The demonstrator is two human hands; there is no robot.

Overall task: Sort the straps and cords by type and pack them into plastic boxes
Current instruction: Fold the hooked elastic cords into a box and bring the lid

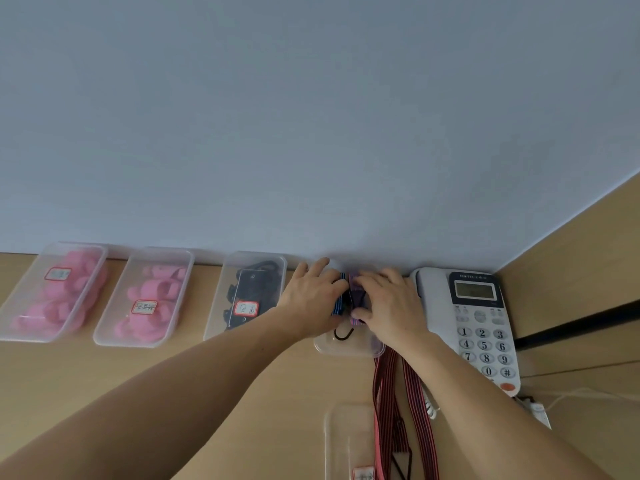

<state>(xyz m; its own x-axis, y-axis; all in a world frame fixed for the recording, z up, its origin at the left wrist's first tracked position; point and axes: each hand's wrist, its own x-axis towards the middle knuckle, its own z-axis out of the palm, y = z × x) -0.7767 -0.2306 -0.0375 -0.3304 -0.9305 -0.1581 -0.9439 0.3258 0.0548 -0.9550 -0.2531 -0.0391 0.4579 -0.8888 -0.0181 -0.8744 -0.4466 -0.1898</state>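
Both my hands are over an open clear plastic box [346, 346] at the back of the desk, by the wall. My left hand [311, 299] presses a blue striped elastic cord bundle [337, 303] down into it. My right hand [388, 303] grips a purple striped cord bundle [356, 294] beside the blue one. A black hook [343, 334] lies in the box's near end. Red and black striped cords [388, 410] hang from the box toward me over the desk.
Three lidded boxes stand in a row to the left: two with pink straps [59, 292] [149, 299] and one with black straps [249, 296]. A white desk phone [481, 327] sits close on the right. A clear lid [349, 441] with a label lies near me.
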